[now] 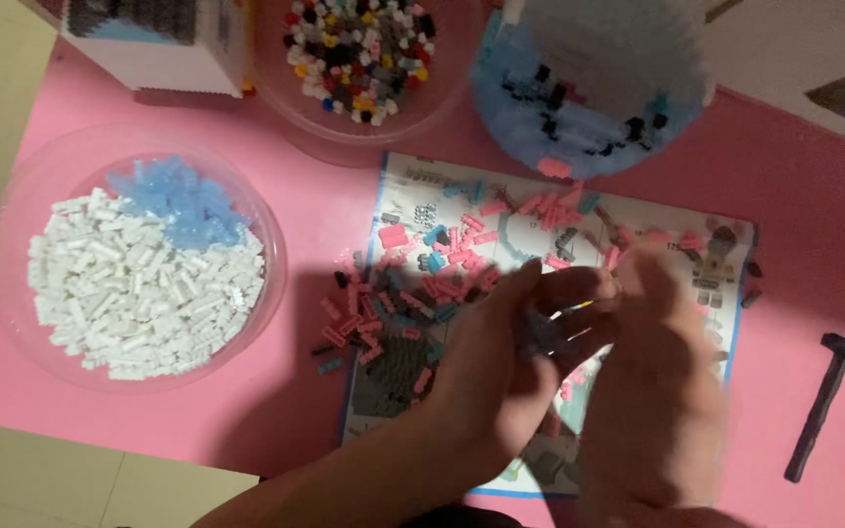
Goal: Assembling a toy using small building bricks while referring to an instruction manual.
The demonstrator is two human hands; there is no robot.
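While the pink tabletop (814,196) carries bowls of bricks and an instruction sheet (413,196) strewn with pink pieces (462,244), both hands meet above it; left hand (501,372) and right hand (652,391) pinch a small dark brick piece (545,330), likely mid-assembly; pressing home needs steady alignment.

Two bare hands, left hand (501,376) and right hand (652,391), bare forearms, no sleeves, rings, watch or gloves visible, outlines motion-blurred
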